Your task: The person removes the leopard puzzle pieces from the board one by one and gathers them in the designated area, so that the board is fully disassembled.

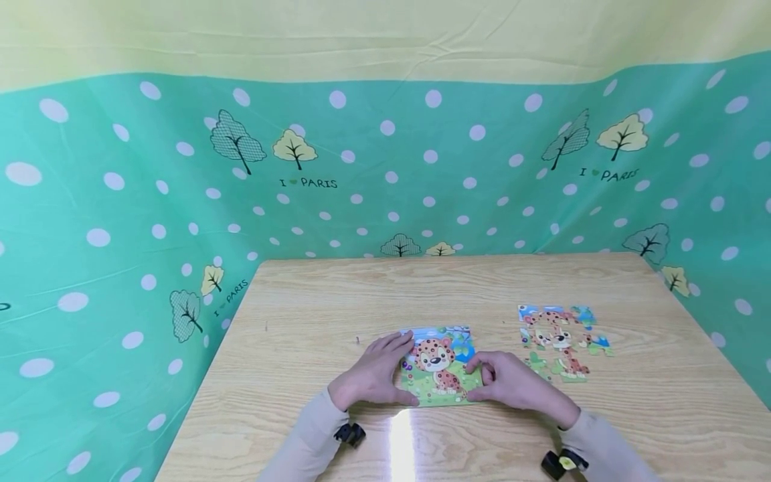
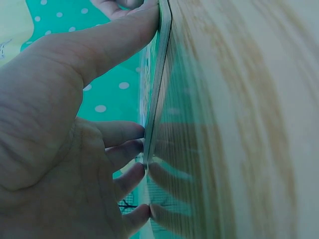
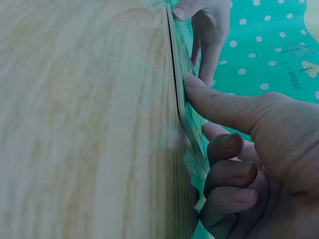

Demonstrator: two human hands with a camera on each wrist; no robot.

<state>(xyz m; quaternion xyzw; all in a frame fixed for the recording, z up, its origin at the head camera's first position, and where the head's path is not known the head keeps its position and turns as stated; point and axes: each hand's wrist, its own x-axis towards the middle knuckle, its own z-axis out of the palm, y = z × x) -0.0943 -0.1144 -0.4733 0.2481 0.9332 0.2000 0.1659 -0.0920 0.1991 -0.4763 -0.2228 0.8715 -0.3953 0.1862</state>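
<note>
A rectangular jigsaw puzzle point(image 1: 435, 375) with a cartoon spotted cub on grass lies flat on the wooden table in front of me. My left hand point(image 1: 379, 371) rests along its left side, fingertips at the far left corner and thumb at the near left one. In the left wrist view those fingers point(image 2: 124, 132) are spread, their tips at the puzzle's edge. On the right side, my right hand point(image 1: 512, 381) touches the puzzle with its thumb point(image 3: 219, 102) near the front right corner and its index finger on the right edge. The other right fingers are curled and hold nothing.
To the right lies a second cub puzzle point(image 1: 551, 338), partly joined, with gaps and several offset pieces. A tiny object point(image 1: 357, 339) lies left of the near puzzle. The wooden table point(image 1: 289, 375) ends at a green polka-dot cloth point(image 1: 361, 221) behind and on both sides.
</note>
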